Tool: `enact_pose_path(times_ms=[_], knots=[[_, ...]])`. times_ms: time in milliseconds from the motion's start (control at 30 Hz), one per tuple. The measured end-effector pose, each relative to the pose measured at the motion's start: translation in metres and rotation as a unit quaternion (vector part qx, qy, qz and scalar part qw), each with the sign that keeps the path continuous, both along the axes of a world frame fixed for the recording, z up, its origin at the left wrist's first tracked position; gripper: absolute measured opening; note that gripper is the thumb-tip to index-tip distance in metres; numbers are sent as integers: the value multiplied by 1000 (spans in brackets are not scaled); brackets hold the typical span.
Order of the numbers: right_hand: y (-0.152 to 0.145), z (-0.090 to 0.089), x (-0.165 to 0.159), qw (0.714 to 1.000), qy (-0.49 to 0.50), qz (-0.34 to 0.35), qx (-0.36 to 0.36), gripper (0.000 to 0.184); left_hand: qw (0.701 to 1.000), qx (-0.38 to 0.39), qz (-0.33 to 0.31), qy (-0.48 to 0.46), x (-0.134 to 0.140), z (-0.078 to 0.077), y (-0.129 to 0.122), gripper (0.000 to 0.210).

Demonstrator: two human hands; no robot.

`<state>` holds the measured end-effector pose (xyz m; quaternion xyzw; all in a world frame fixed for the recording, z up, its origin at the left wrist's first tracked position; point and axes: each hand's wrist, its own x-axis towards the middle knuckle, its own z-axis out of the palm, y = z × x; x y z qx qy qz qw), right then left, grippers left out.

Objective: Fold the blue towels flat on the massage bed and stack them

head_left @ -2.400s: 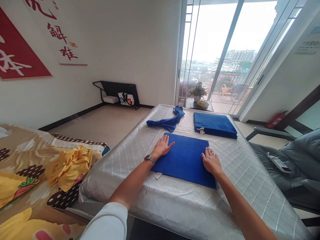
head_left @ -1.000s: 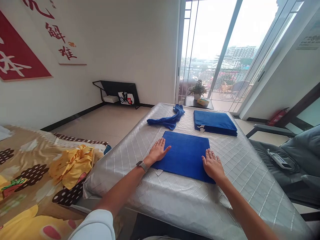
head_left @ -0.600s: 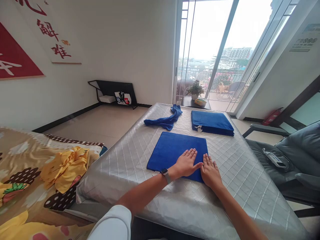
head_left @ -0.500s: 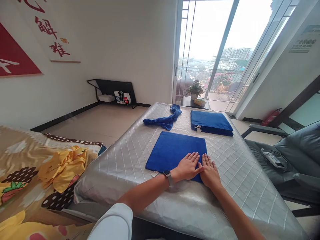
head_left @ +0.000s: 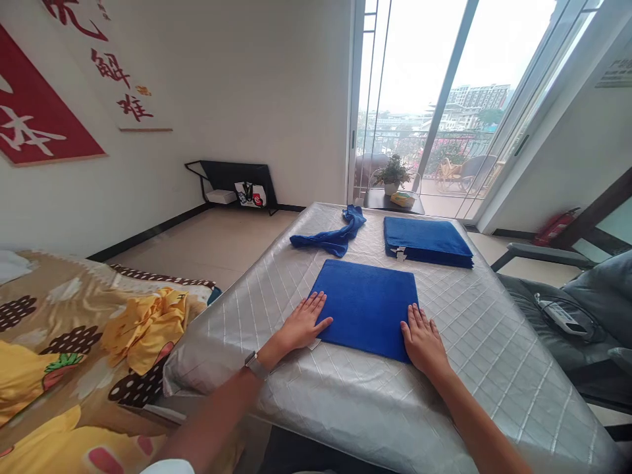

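Note:
A folded blue towel [head_left: 366, 306] lies flat on the silver quilted table [head_left: 474, 342]. My left hand [head_left: 302, 323] rests palm down on the towel's near left corner, fingers spread. On the near right corner my right hand [head_left: 423, 341] lies flat as well. Neither hand grips anything. Farther back sits a stack of folded blue towels [head_left: 425, 241], and to its left an unfolded, crumpled blue towel [head_left: 332, 237].
A bed with a brown and yellow patterned blanket [head_left: 74, 342] is at the left. A grey armchair [head_left: 573, 316] with a remote stands at the right. Behind the table are a small side table with a potted plant [head_left: 392, 178] and glass balcony doors.
My left hand slid from beside my right hand back to the towel's near left corner. My right hand stayed at the near right corner. The towel lies flat as before.

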<state>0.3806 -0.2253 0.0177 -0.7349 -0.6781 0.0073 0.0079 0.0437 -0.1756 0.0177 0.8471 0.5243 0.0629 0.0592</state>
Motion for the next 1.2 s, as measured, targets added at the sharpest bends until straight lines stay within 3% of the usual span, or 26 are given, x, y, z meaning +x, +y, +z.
enact_pose_path(times_ms=[233, 433, 600, 667, 867, 967, 1067, 1200], knots=[[-18, 9, -2, 1000, -27, 3, 10, 67, 1000, 6, 13, -15, 1, 0, -9, 78], [-53, -2, -9, 1000, -18, -9, 0, 69, 1000, 12, 10, -19, -2, 2, -10, 77], [-58, -5, -13, 1000, -1, -17, -8, 68, 999, 27, 23, -19, 8, 4, -17, 77], [-57, -2, -14, 1000, 2, -21, -9, 67, 999, 31, -4, -27, 26, 8, -24, 76], [-58, 6, -17, 999, -15, -19, -32, 64, 973, 17, -223, -64, 113, 28, -45, 76], [-59, 6, -16, 999, -13, -8, -33, 63, 958, 7, -279, -65, 148, 31, -49, 78], [-59, 3, -15, 1000, -7, -1, -26, 62, 957, -3, -283, -61, 159, 26, -47, 79], [-59, 0, -15, 1000, 2, -14, -16, 64, 969, -23, -240, -55, 132, 21, -39, 75]])
